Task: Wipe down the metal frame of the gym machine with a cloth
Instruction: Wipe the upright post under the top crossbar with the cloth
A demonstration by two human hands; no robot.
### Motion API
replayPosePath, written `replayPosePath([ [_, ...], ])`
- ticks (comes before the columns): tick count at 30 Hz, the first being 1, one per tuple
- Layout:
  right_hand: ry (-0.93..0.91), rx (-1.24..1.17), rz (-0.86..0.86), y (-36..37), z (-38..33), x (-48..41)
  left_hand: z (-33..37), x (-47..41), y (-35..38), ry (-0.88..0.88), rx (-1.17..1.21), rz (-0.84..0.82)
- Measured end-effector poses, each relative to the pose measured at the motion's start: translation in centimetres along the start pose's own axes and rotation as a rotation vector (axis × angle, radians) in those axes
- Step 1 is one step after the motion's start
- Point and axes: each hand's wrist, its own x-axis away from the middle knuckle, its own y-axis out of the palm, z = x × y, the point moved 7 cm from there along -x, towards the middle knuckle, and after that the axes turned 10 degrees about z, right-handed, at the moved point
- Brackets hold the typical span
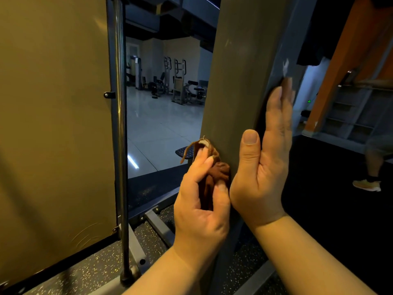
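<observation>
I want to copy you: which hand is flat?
The right hand, fingers straight against the post; the left hand curls round the cloth.

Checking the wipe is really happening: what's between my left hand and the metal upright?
In the head view, the bunched brown cloth sits between the left hand and the grey upright, held against its left edge.
</observation>
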Motion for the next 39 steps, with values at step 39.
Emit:
replayPosePath([
  [39, -0.03, 0.02, -0.007, -0.1, 0.0, 0.0, 0.0, -1.9, 1.6, -0.318, 0.062, 0.059],
])
